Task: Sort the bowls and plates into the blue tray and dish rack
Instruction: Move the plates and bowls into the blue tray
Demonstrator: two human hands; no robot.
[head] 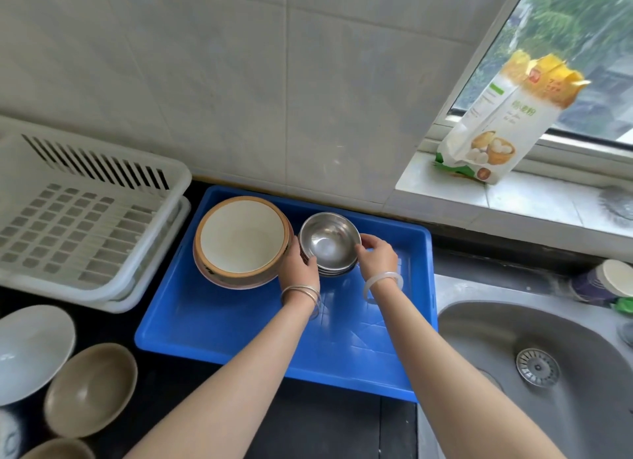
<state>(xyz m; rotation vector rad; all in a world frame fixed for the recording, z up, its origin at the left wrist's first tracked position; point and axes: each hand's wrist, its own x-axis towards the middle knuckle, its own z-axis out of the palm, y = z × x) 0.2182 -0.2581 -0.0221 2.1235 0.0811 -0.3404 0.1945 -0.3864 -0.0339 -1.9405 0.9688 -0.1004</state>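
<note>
A blue tray (239, 325) lies on the dark counter. At its far end sits a large cream bowl with a brown rim (241, 237), nested on another dish. Beside it on the right stands a small stack of steel bowls (329, 241). My left hand (299, 265) grips the stack's left side and my right hand (376, 256) grips its right side. The white dish rack (78, 225) stands to the left of the tray, with nothing in it. On the counter at the lower left are a white bowl (30, 350) and a tan bowl (90, 388).
A steel sink (534, 362) with a drain strainer lies right of the tray. A flour bag (503, 122) leans on the window sill at the back right. A cup (603, 282) stands behind the sink. Another tan bowl edge (58, 450) shows at the bottom left.
</note>
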